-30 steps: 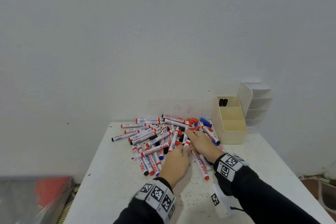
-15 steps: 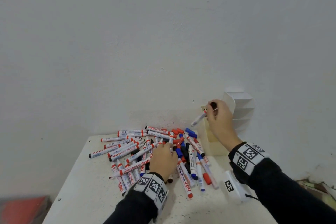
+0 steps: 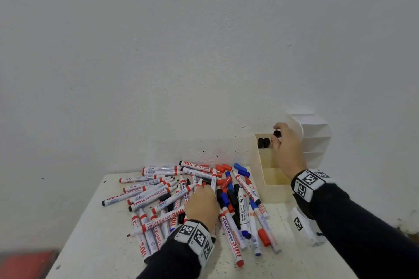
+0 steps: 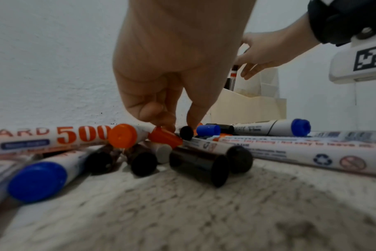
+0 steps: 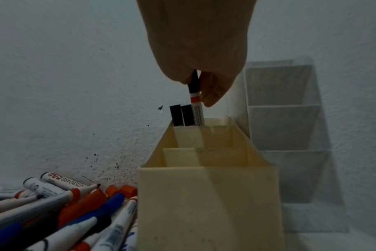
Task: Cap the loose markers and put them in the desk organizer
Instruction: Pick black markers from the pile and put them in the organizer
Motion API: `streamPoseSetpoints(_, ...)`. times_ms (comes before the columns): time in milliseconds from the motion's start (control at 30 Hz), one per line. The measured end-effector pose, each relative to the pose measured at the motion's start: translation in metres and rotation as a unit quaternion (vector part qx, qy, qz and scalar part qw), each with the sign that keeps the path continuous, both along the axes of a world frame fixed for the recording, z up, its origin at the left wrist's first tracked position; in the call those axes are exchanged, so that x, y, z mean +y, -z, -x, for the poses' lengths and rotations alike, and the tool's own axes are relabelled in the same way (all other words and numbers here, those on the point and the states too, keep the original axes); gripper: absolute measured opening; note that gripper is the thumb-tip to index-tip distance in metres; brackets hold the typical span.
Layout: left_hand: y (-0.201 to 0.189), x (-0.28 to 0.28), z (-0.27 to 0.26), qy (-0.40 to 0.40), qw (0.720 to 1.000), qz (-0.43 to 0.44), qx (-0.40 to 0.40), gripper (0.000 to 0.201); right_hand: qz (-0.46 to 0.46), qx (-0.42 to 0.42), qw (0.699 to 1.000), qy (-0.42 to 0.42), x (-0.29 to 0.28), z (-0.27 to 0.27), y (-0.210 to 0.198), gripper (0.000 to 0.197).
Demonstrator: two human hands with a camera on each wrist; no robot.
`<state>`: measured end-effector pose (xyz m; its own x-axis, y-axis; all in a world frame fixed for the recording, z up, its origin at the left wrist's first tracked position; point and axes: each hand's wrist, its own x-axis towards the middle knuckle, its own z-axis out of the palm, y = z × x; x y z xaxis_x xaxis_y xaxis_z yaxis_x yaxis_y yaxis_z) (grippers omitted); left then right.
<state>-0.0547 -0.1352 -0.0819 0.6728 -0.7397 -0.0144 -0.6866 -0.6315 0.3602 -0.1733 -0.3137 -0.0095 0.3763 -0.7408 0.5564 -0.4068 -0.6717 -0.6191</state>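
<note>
My right hand (image 3: 286, 142) pinches a black-capped marker (image 5: 196, 103) upright by its cap, its lower end inside the back compartment of the cream desk organizer (image 5: 206, 195). Two black-capped markers (image 5: 181, 115) stand in that compartment beside it. A pile of red, blue and black whiteboard markers and loose caps (image 3: 181, 197) covers the middle of the white table (image 3: 90, 244). My left hand (image 3: 201, 204) is down on the pile, fingers curled, its fingertips (image 4: 161, 118) touching a red cap (image 4: 164, 136) beside a black cap (image 4: 186, 133); I cannot tell whether they grip it.
A white tiered organizer (image 3: 315, 138) stands against the wall just right of the cream one. The wall (image 3: 204, 52) runs directly behind the table. A red object (image 3: 25, 263) lies blurred at the lower left, off the table.
My right hand carried the marker from in front of the organizer to its back compartment and turned it upright. The left hand stayed on the pile.
</note>
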Motion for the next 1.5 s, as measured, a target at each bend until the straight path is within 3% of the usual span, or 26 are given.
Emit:
streamPoseSetpoints(233,-0.004,0.002,0.002,-0.011,1.0,-0.002,0.012,0.024,-0.062,0.099,0.993,0.011,-0.012,-0.002,0.017,0.028)
streamPoseSetpoints(333,-0.011,0.005,0.004,-0.029,0.998,0.038,0.038,0.024,-0.075,0.08,0.994,0.023,-0.004,0.002,0.015,0.03)
streamPoseSetpoints(433,-0.026,0.012,0.002,-0.052,0.99,0.104,0.082,0.018,0.009,0.005,0.997,0.075,0.012,0.002,0.006,0.019)
streamPoseSetpoints(533,-0.039,0.024,-0.004,-0.058,0.981,0.151,0.112,0.015,0.101,-0.012,0.994,0.047,0.04,-0.003,-0.003,0.011)
streamPoseSetpoints(667,-0.053,0.046,-0.012,-0.039,0.983,0.148,0.102,0.017,0.01,0.141,0.986,-0.091,0.085,-0.021,-0.002,0.009)
streamPoseSetpoints(800,-0.059,0.074,-0.023,-0.059,0.976,0.158,0.138,0.029,-0.064,0.356,0.91,-0.202,0.128,-0.04,0.014,0.014)
streamPoseSetpoints(900,-0.055,0.099,-0.031,-0.055,0.983,0.137,0.108,0.038,-0.078,0.44,0.871,-0.203,0.157,-0.045,0.027,0.024)
streamPoseSetpoints(1033,-0.043,0.121,-0.041,-0.036,0.992,0.105,0.066,0.035,-0.015,0.539,0.826,-0.163,0.176,-0.049,0.044,0.041)
streamPoseSetpoints(1100,-0.036,0.125,-0.045,-0.047,0.992,0.098,0.07,0.035,-0.017,0.533,0.832,-0.15,0.18,-0.051,0.047,0.035)
streamPoseSetpoints(1233,-0.03,0.13,-0.045,-0.052,0.992,0.095,0.06,0.03,-0.128,0.468,0.859,-0.161,0.179,-0.052,0.044,0.016)
streamPoseSetpoints(1333,-0.025,0.131,-0.043,-0.048,0.992,0.085,0.083,0.026,-0.209,0.336,0.903,-0.169,0.172,-0.051,0.037,0.01)
streamPoseSetpoints(1500,-0.019,0.132,-0.038,-0.043,0.992,0.079,0.092,0.024,-0.186,0.127,0.956,-0.186,0.168,-0.055,0.026,0.011)
